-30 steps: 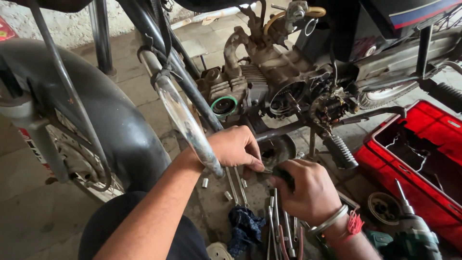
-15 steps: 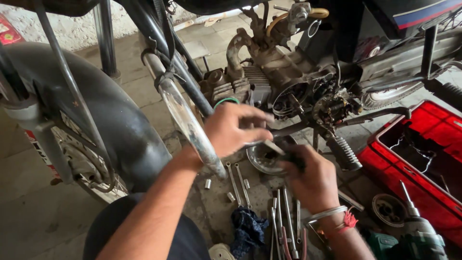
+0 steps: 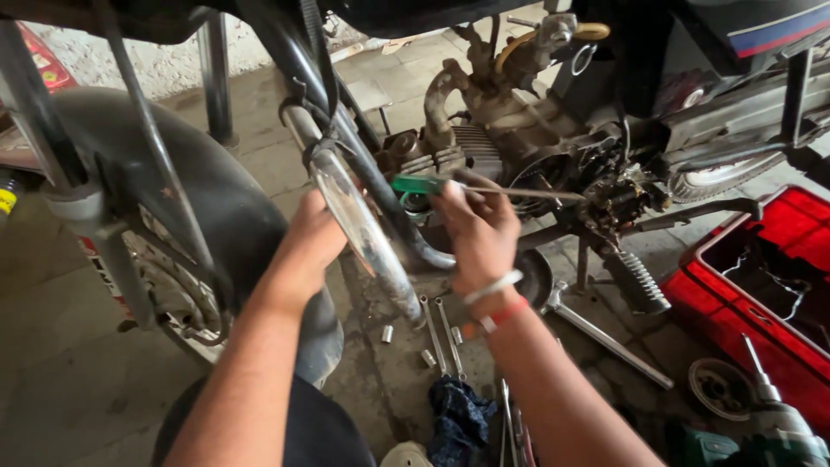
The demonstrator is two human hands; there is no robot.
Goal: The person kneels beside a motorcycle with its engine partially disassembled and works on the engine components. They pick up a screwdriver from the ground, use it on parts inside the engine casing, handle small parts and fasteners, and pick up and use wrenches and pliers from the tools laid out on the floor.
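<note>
A motorcycle engine (image 3: 519, 164) sits stripped in its frame, seen from low down. My right hand (image 3: 477, 232) is closed around a screwdriver with a green handle (image 3: 417, 184). Its thin shaft (image 3: 536, 194) points right, toward the open side of the engine. My left hand (image 3: 308, 244) is raised beside the chrome exhaust pipe (image 3: 359, 227), which runs diagonally down. The pipe hides its fingers, so I cannot see whether they grip anything.
The front wheel and dark fender (image 3: 199, 216) fill the left. On the concrete floor lie two spanners (image 3: 439, 335), small sockets (image 3: 387, 333), a blue rag (image 3: 458, 419), a long T-handle wrench (image 3: 605, 339) and a round part (image 3: 722, 389). An open red toolbox (image 3: 692, 290) and a power drill (image 3: 778, 424) sit at right.
Both hands have risen from the tools on the floor to engine height. My right hand now holds the green-handled screwdriver level against the engine, and my left has moved behind the chrome pipe.
</note>
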